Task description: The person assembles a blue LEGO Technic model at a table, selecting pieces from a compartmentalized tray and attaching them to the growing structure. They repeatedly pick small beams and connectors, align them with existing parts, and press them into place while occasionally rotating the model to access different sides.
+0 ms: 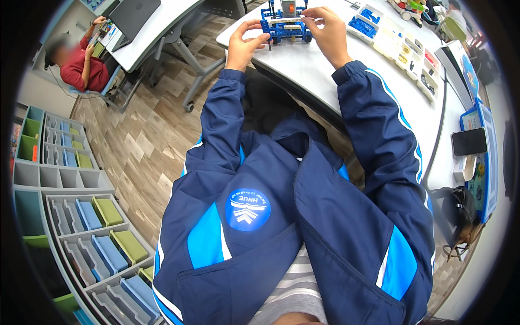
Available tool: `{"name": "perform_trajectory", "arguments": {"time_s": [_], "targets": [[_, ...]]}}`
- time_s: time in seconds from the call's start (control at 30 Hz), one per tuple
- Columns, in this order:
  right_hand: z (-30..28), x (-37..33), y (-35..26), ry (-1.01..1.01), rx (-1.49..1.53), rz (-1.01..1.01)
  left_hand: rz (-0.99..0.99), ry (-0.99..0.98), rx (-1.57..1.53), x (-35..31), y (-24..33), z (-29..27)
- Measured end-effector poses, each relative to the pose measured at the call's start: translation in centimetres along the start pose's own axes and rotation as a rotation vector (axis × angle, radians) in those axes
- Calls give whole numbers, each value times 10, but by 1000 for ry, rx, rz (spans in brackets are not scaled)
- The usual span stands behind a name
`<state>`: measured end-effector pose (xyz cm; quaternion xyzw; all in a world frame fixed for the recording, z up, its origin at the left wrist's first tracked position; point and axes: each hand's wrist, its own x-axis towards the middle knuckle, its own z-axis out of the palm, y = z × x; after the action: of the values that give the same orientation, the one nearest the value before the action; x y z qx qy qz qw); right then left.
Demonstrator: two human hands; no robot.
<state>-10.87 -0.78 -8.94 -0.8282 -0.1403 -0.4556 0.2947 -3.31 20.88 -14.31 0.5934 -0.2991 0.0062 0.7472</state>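
Step in hand: fitting a part onto a small blue brick-built model (285, 24), judged from how both hands close on it.
Where the model is: on the white worktop (325, 76), near its far rounded edge, standing upright between the two hands.
Left hand (245, 44): its grip is closed on the model's left end, thumb and fingers pinching the blue frame; it seems to serve as the steadying hand.
Right hand (326, 32): fingertips pinched on a pale bar across the model's top; whether the bar is already seated cannot be told.
How to do it well: keep the left hand bracing the base flat on the worktop, so the press from the right goes straight down and the frame does not tip.
Alignment: line up the studs before pressing; a skewed push would likely pop neighbouring pieces loose.
Spare parts: the pale sorting tray (395, 46) with blue and mixed pieces lies just right of the right hand, within easy reach.
Nearby: a dark phone (469, 142) lies well apart, on the worktop's right side.
Other person: someone in a red top (86, 67) sits at another desk far left, not involved.
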Motion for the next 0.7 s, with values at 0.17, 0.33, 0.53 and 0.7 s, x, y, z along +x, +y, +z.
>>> {"name": "perform_trajectory", "arguments": {"time_s": [0.17, 0.33, 0.53, 0.7], "targets": [[-4, -2, 9, 6, 127, 151, -8, -7, 20, 0, 1, -1], [-34, -1, 45, -267, -99, 353, -22, -2, 25, 0, 0, -1], [-52, -9, 67, -720, -85, 576, -17, 1, -1, 0, -2, -1], [-61, 1, 60, -611, 35, 679, -18, 11, 15, 1, -1, -1]]}}
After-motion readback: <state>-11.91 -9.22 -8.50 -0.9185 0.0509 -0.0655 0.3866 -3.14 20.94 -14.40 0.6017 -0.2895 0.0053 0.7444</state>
